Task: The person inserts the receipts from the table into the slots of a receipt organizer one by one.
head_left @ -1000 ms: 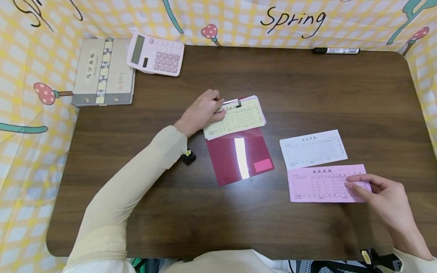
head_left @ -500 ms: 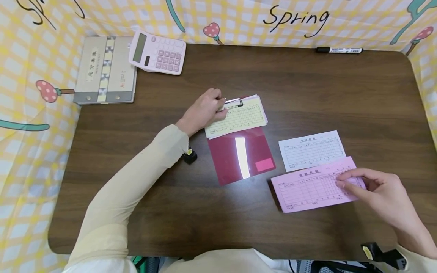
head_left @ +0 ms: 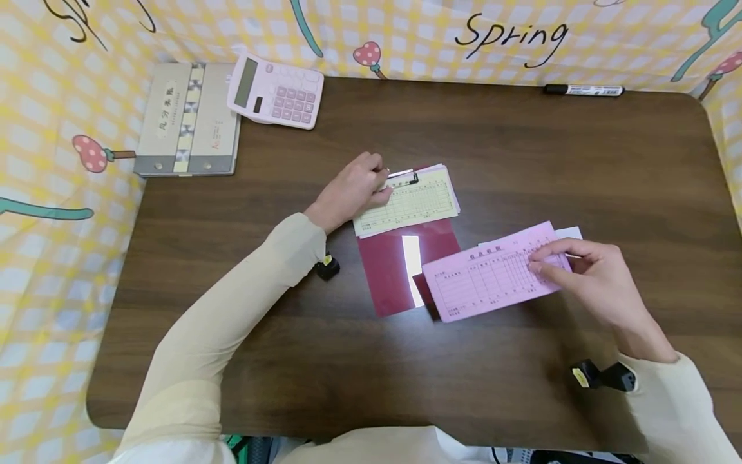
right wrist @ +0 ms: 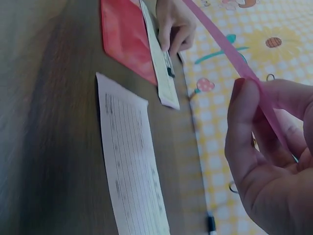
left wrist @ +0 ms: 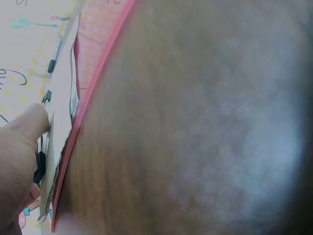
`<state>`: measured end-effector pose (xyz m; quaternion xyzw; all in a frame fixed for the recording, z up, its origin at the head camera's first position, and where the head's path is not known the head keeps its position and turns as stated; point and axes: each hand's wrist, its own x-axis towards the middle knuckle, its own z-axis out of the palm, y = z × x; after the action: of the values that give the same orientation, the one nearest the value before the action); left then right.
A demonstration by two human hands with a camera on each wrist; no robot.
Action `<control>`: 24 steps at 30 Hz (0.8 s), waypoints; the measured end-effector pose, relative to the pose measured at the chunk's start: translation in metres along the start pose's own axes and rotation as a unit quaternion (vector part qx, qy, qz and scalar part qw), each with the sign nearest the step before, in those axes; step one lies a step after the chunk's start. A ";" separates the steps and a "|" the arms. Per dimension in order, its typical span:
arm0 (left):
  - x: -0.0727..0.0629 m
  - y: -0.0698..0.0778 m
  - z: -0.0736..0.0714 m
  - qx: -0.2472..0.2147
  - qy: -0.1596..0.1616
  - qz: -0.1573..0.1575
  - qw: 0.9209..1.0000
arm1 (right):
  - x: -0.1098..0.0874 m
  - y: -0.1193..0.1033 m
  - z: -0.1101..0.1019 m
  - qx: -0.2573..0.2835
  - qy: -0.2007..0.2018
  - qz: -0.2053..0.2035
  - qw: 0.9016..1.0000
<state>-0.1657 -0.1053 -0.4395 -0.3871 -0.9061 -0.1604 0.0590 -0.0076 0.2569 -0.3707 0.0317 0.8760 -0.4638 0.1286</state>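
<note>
A red see-through clipboard [head_left: 382, 283] lies on the wooden table, with yellow printed slips [head_left: 406, 209] on its upper half. My left hand [head_left: 351, 190] grips the metal clip [head_left: 404, 177] at its left end, thumb lying over the slips. In the left wrist view the thumb is at the stack [left wrist: 61, 98], between the clip's black ends. My right hand [head_left: 597, 277] pinches a pink printed slip [head_left: 493, 274] by its right end. The pink slip is raised above the table, overlapping the clipboard's lower right corner. Beneath it a white printed slip [right wrist: 129, 152] lies on the table, mostly hidden in the head view.
A grey ledger book [head_left: 214, 145] stands at the back left, with a light pink calculator [head_left: 278, 93] resting partly on it. A black-capped marker [head_left: 585, 90] lies along the back edge. Yellow checked cloth [head_left: 417, 38] borders the table on the back and sides.
My right hand has lifted the pink slip off the table and carried it left and away from me, over the white slip. The left hand stays at the clip.
</note>
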 end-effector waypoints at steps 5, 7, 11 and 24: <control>0.000 0.002 0.002 0.003 -0.011 0.003 1.000 | 0.022 -0.011 0.013 0.024 -0.004 0.009 1.000; 0.001 0.001 0.001 0.008 -0.011 0.006 1.000 | 0.034 -0.016 0.020 0.035 0.002 0.000 0.999; 0.001 -0.001 0.000 0.010 -0.007 0.008 1.000 | 0.061 -0.025 0.039 0.073 0.001 -0.019 0.997; 0.005 0.002 -0.009 0.004 -0.054 -0.008 0.998 | 0.107 -0.043 0.085 0.123 -0.056 0.026 0.991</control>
<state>-0.1677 -0.1035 -0.4293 -0.3874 -0.9118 -0.1362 0.0101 -0.1018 0.1554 -0.4090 0.0435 0.8028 -0.5653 0.1844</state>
